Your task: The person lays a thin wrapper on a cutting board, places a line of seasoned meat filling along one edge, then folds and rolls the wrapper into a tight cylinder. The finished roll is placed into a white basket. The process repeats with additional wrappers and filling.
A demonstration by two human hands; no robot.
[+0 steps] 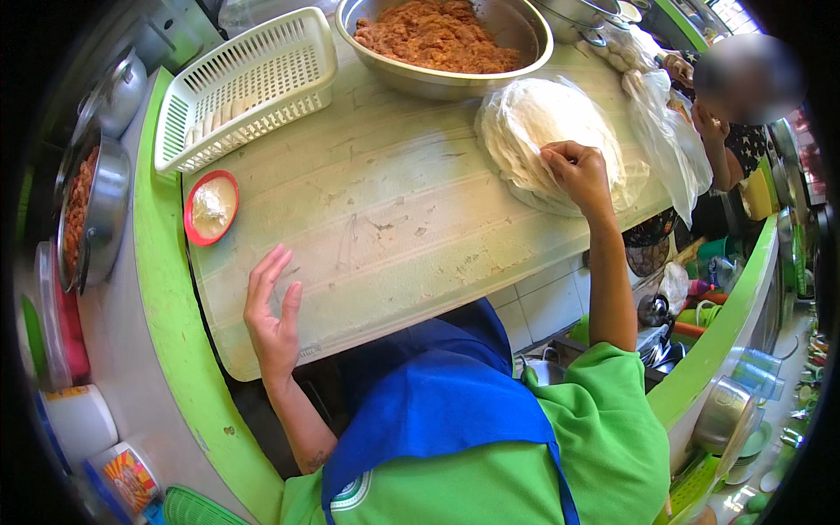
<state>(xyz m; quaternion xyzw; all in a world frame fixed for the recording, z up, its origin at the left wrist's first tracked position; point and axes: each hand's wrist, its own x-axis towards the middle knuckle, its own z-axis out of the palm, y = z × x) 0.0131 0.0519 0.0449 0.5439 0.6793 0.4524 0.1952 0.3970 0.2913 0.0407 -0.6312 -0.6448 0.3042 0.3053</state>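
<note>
My right hand [577,174] is over a stack of thin round pale wrappers [518,131] lying on plastic at the table's right side. Thumb and forefinger pinch a wrapper at the top of the stack; how much of it they hold is hard to see. My left hand [272,321] is raised above the table's near left part, empty, its thumb apart from the fingers. Beyond it sits a red-rimmed oval dish [230,177] of pale liquid with a white lump. A white slotted plastic basket [262,125] holds several pale rolls [220,118] in a row.
A large metal bowl [433,82] of reddish ground filling [440,36] stands at the table's far side. At right, another person's hands [705,121] are near plastic bags [663,138]. A green-edged counter [157,275] on the left bears a metal pot [108,210] with similar filling.
</note>
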